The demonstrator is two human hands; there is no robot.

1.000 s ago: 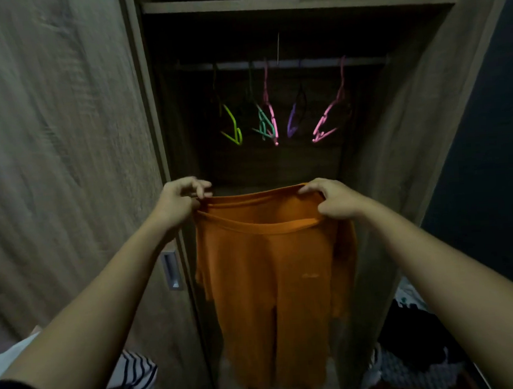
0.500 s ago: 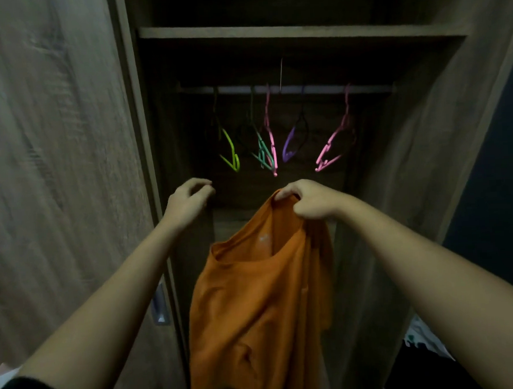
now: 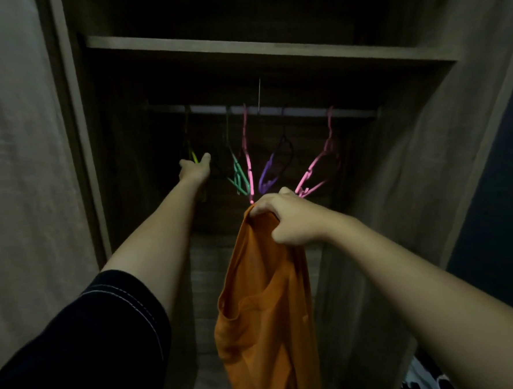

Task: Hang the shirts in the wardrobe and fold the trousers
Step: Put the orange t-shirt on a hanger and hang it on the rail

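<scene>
An orange shirt (image 3: 265, 308) hangs bunched from my right hand (image 3: 284, 219), which grips its top edge in front of the open wardrobe. My left hand (image 3: 194, 169) is stretched up into the wardrobe at the yellow-green hanger (image 3: 193, 157), fingers spread around its lower part; whether they have closed on it is unclear. The hanger hangs at the left end of the metal rail (image 3: 262, 111). Further right on the rail hang a green hanger (image 3: 239, 176), a pink hanger (image 3: 247, 152), a purple hanger (image 3: 267, 175) and another pink hanger (image 3: 319, 163).
A wooden shelf (image 3: 270, 50) runs just above the rail. The wardrobe's door (image 3: 21, 148) stands on the left and its side panel (image 3: 427, 153) on the right. A bit of dark and white clothing (image 3: 425, 376) lies at the bottom right.
My left hand let go of the orange shirt and reached up to the yellow-green hanger. The shirt now hangs from my right hand alone, and my view tilted upward.
</scene>
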